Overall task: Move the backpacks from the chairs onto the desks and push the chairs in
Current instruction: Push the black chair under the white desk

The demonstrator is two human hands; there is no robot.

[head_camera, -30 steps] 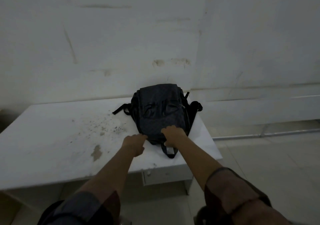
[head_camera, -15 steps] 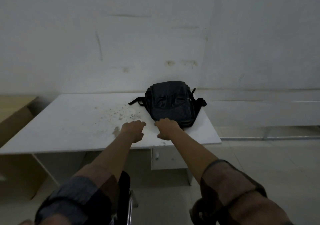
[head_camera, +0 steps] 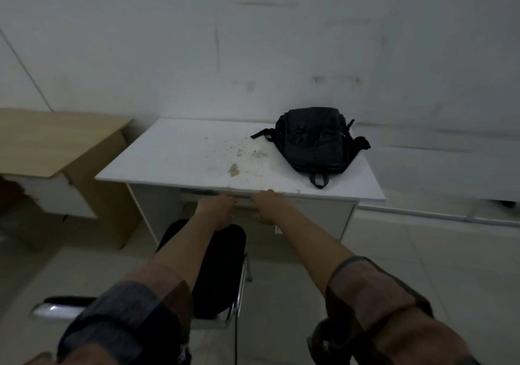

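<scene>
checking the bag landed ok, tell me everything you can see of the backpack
The backpack is black, of what looks like soft woven fabric, lying flat on the right rear part of the white desk. Its top grab loop points toward the desk's near edge, and dark straps stick out on both sides. It looks closed and slightly slumped. Only the desk touches it; both hands are off it, down at the near edge.

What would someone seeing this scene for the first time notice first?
Most likely the black backpack, lying flat on the far right part of the stained white desk, dark against the pale top. Next, the two bare forearms reaching forward, with the left hand and right hand held close together just below the desk's near edge. Under the arms stands a black chair with a chrome frame, in front of the desk.
</scene>
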